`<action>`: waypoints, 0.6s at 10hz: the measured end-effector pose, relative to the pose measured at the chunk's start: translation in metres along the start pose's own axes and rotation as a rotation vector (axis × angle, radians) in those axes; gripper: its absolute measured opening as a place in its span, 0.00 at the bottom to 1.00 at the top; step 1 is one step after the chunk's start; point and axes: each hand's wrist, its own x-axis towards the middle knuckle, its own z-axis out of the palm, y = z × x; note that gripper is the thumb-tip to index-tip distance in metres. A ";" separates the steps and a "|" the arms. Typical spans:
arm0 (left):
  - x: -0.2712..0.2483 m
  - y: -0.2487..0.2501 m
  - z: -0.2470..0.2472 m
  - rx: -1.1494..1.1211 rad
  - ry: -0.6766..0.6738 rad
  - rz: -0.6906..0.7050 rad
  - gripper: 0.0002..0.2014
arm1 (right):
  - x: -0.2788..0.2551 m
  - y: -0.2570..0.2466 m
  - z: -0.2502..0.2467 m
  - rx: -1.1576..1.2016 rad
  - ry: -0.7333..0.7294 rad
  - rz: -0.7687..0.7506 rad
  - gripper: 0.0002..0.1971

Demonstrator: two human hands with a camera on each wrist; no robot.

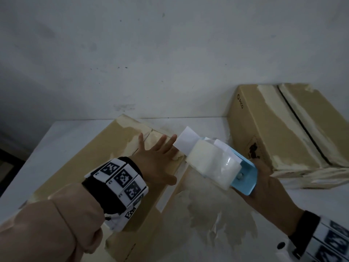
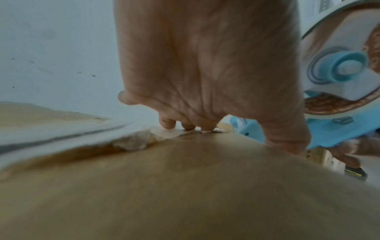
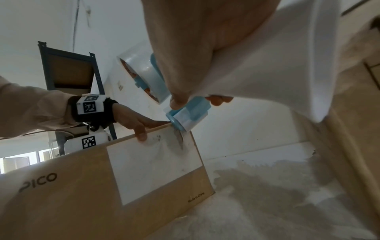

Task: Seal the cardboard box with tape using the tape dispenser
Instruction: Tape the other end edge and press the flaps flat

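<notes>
A brown cardboard box (image 1: 90, 159) lies on the white table, its flaps closed along a centre seam. My left hand (image 1: 158, 157) lies flat on the box top near its right edge, fingers spread and straight (image 2: 205, 81). My right hand (image 1: 268, 182) grips the handle of a light blue tape dispenser (image 1: 245, 176) carrying a roll of clear tape (image 1: 211, 161). In the right wrist view the dispenser's roller end (image 3: 183, 120) touches the top right edge of the box (image 3: 82, 194), beside the left hand (image 3: 135, 123).
A second taped cardboard box (image 1: 287, 129) stands at the back right of the table (image 1: 207, 224). A wall (image 1: 151, 53) rises behind the table. A dark metal shelf (image 3: 69, 69) shows in the right wrist view.
</notes>
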 end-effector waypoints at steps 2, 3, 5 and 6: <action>0.001 -0.001 0.002 -0.001 0.019 0.003 0.49 | -0.001 -0.026 -0.010 0.020 -0.093 0.012 0.30; 0.001 0.000 0.002 -0.001 0.017 0.001 0.49 | -0.003 -0.022 -0.005 0.007 0.082 -0.154 0.30; 0.001 0.001 0.001 0.044 0.005 -0.011 0.49 | -0.007 -0.009 0.018 0.293 0.273 -0.116 0.39; 0.002 0.002 0.000 0.050 -0.002 -0.029 0.48 | -0.002 0.001 0.023 0.398 0.285 -0.141 0.36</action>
